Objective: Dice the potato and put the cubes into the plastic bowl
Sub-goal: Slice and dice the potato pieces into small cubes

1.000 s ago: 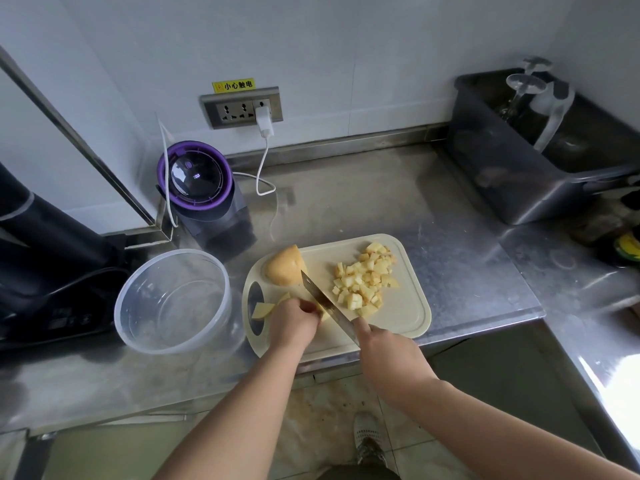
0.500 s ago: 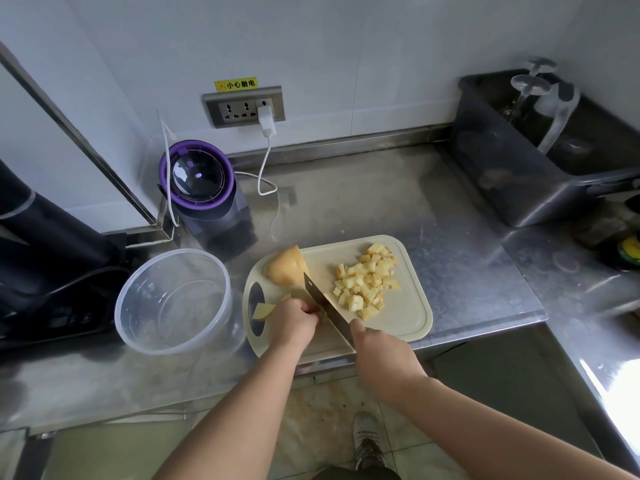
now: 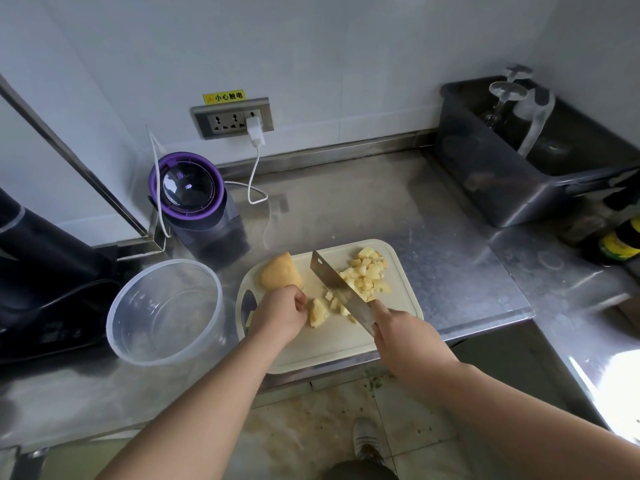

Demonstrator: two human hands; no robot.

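Observation:
A pale cutting board [image 3: 346,344] lies on the steel counter. An uncut potato half [image 3: 280,275] sits at its far left corner, and a pile of diced cubes [image 3: 369,275] lies at its far right. My left hand [image 3: 282,315] has its fingers curled beside a partly cut potato chunk [image 3: 318,312]. My right hand [image 3: 403,336] grips the handle of a cleaver [image 3: 341,291], whose blade angles across the board among freshly cut pieces. The clear plastic bowl [image 3: 119,327] stands to the left of the board, with nothing in it.
A purple-lidded appliance [image 3: 194,202] stands behind the bowl, with a white cable [image 3: 258,174] running to the wall socket. A dark tub [image 3: 491,181] with glassware sits at the back right. Bottles [image 3: 620,242] stand at the right. A black appliance [image 3: 41,271] is at the far left.
The cleaver has swung right toward the cube pile, pushing cut pieces along. My left hand has drawn back a little, uncovering the potato chunk it was covering.

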